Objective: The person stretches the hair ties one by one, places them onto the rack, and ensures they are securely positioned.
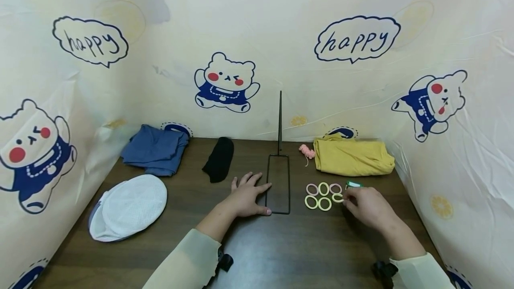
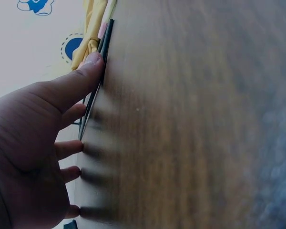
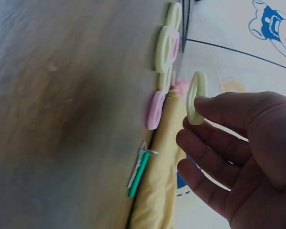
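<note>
My right hand [image 1: 371, 208] pinches a pale yellow hair tie [image 3: 196, 98] between thumb and forefinger, lifted off the table in the right wrist view. To its left lie several more ring-shaped hair ties, some pale yellow [image 1: 325, 204] and some pink [image 1: 312, 189]. My left hand [image 1: 246, 195] is spread flat with its fingertips on the table. Its thumb and forefinger touch the left side of a black wire stand [image 1: 289, 186], which has a rectangular base and an upright rod at the back. The left wrist view shows this hand [image 2: 38, 129] from the palm side.
A green and silver nail clipper [image 3: 140, 167] lies past the right hand. Behind are a folded yellow cloth [image 1: 353, 157] and a pink yarn bundle [image 1: 307, 151]. On the left are a black sock [image 1: 220, 159], a folded blue cloth [image 1: 154, 150] and a white cap [image 1: 132, 206]. Printed sheeting walls the table.
</note>
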The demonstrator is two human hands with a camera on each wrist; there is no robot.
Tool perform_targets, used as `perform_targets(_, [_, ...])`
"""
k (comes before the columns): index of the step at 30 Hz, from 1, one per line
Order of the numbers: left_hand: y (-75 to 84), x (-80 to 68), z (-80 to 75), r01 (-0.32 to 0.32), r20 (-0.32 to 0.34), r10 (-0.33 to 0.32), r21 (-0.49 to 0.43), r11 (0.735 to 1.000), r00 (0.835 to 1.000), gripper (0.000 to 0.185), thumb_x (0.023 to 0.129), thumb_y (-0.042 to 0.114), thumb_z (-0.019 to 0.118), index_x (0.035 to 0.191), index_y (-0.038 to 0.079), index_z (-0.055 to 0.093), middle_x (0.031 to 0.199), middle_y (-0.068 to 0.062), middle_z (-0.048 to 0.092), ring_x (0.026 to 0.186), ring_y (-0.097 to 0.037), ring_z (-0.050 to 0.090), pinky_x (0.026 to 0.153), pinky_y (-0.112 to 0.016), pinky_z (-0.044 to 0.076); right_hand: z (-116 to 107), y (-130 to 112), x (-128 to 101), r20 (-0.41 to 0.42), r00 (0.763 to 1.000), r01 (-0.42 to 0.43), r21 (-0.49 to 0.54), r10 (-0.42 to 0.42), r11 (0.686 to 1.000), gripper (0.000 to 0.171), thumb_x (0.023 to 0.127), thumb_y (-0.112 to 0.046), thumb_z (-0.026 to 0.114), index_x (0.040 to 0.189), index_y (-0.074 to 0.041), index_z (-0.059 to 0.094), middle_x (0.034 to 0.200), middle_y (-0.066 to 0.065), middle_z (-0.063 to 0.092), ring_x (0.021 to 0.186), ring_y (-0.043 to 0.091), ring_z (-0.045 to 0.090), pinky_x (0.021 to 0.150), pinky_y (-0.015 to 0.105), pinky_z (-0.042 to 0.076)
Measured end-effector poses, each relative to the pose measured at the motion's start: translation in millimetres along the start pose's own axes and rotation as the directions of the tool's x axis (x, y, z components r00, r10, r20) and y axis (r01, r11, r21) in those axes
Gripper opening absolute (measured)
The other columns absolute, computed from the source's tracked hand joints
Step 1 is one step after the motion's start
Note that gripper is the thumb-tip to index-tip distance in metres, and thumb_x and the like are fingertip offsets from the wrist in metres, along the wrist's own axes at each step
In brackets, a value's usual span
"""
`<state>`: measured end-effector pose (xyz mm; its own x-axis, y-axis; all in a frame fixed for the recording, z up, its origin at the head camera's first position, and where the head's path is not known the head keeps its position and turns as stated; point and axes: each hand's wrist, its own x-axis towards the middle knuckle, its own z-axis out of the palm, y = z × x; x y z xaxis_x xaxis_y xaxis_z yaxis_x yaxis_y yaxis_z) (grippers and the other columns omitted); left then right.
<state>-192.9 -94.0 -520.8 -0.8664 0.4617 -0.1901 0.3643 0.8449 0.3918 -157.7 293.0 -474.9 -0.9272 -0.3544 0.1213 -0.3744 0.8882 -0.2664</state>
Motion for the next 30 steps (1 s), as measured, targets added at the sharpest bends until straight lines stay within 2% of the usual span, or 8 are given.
perform_targets(5, [-0.9, -0.4, 0.8, -0.004, -0.001, 0.004, -0.007, 1.000, 1.000, 0.088, 0.083, 0.066, 0.077, 0.158, 0.034, 0.045, 0.172, -0.006, 0.019, 0.157, -0.039, 0.009, 0.115, -0.076, 0.005, -6.6, -7.3, 2.5, -0.081, 0.996, 0.049, 0.019, -0.048, 0.999, 0.012, 0.086, -0.007, 0.082, 0.089, -0.016, 0.075, 0.082, -0.009, 0.069, 0.076, 0.011, 0.065, 0.072, 0.042, 0.056])
perform_targets(14, [-3.5, -1.7, 0.7, -0.015, -0.005, 0.015, 0.000, 1.000, 1.000, 0.082, 0.088, 0.067, 0.071, 0.159, 0.036, 0.044, 0.172, -0.005, 0.019, 0.158, -0.038, 0.009, 0.116, -0.075, 0.004, -21.5, -29.3, 10.0, -0.152, 0.985, 0.092, 0.074, -0.080, 0.993, 0.014, 0.086, -0.004, 0.082, 0.091, -0.015, 0.077, 0.086, -0.008, 0.072, 0.081, 0.014, 0.068, 0.073, 0.042, 0.058])
perform_targets(21, [-2.9, -2.1, 2.8, -0.007, -0.003, 0.007, -0.007, 1.000, 1.000, 0.083, 0.088, 0.066, 0.072, 0.159, 0.036, 0.044, 0.172, -0.005, 0.020, 0.158, -0.038, 0.010, 0.116, -0.075, 0.003, -33.4, -50.4, 17.5, -0.277, 0.940, 0.224, 0.064, -0.198, 0.972, 0.018, 0.083, -0.002, 0.084, 0.090, -0.016, 0.075, 0.087, -0.008, 0.071, 0.079, 0.009, 0.067, 0.069, 0.037, 0.057])
perform_targets(30, [-1.8, -0.8, 1.4, -0.005, -0.012, 0.004, -0.012, 1.000, 1.000, 0.091, 0.085, 0.064, 0.076, 0.162, 0.031, 0.039, 0.171, -0.006, 0.023, 0.157, -0.038, 0.013, 0.116, -0.075, 0.003, -50.6, -83.9, 30.1, -0.362, 0.884, 0.352, 0.098, -0.296, 0.931, 0.019, 0.082, 0.001, 0.084, 0.093, -0.012, 0.074, 0.091, -0.004, 0.073, 0.080, 0.008, 0.069, 0.069, 0.032, 0.060])
